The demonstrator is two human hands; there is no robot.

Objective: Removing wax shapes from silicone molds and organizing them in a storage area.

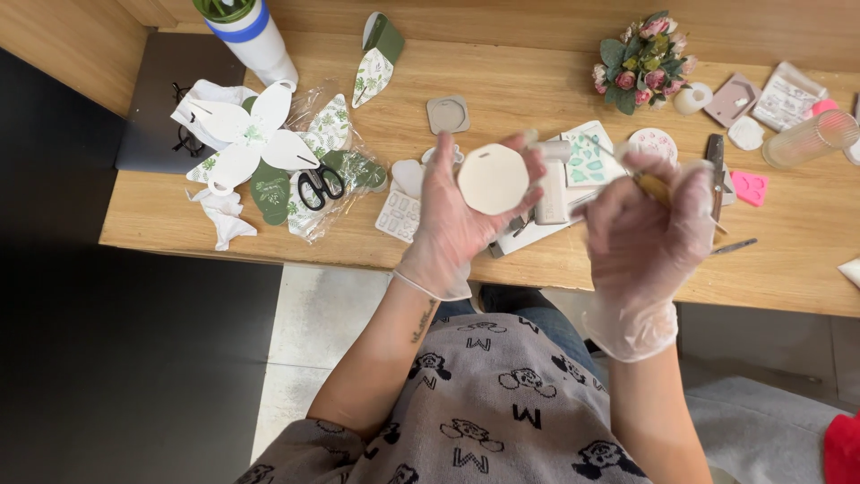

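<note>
White disc (492, 178) sits pinched in the gloved left hand (452, 220) at frame centre; right hand (647, 237) grips a thin tool (652, 186) over the bench (502, 99).

Your left hand (452, 215) is raised palm up, gloved fingers curled closed in a grip, forearm bare. Your right hand (647, 229), also gloved, is loosely fisted, fingers pinched together, held level just beside it.

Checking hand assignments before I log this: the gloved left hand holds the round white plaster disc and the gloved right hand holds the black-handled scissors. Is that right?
Not quite. The gloved left hand does hold the round white plaster disc, but the gloved right hand grips a thin wooden-handled tool. The black-handled scissors lie on the wooden table, as the head view shows.
</note>
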